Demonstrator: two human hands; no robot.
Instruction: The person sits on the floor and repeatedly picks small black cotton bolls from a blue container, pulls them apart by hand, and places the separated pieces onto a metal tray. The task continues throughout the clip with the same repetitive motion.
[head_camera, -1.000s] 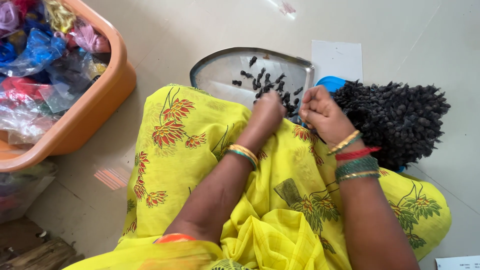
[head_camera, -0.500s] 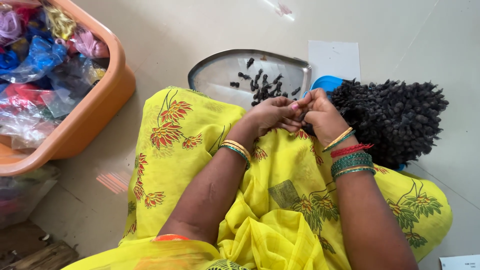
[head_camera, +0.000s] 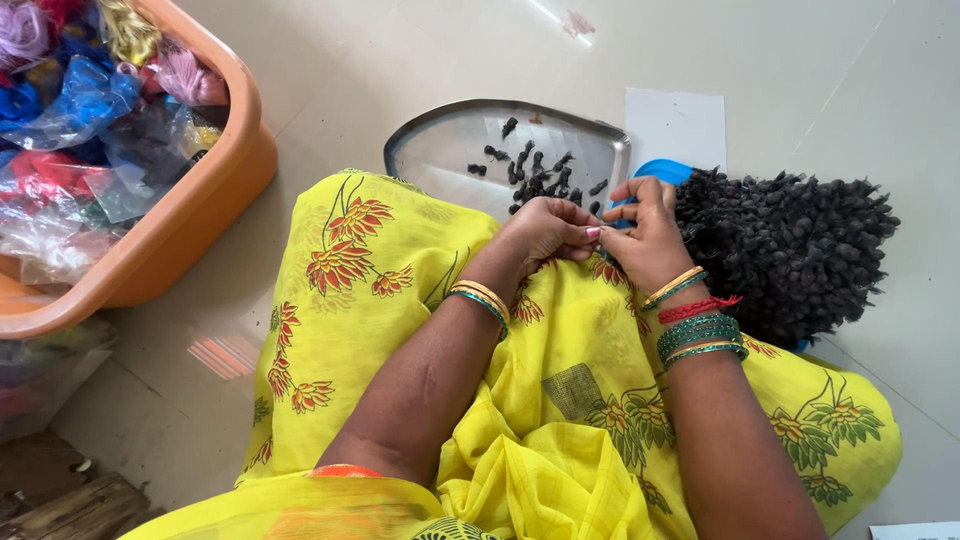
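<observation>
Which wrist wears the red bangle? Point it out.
The right hand's wrist. Its red bangle sits among green and gold ones, while the left hand's wrist carries only a few gold and green bangles.

Left hand (head_camera: 545, 232) and right hand (head_camera: 645, 235) now together, fingertips apparently touching, no longer apart.

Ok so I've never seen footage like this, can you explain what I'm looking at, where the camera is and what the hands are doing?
The one camera sits on a person's head and looks down at their lap, covered in yellow flowered cloth. The left hand and right hand meet fingertip to fingertip, pinching something too small to make out. Beyond them on the floor lies a metal tray with small dark pieces scattered on it. To the right sits a heap of the same dark pieces. At the left stands an orange tub full of coloured plastic bags.
</observation>
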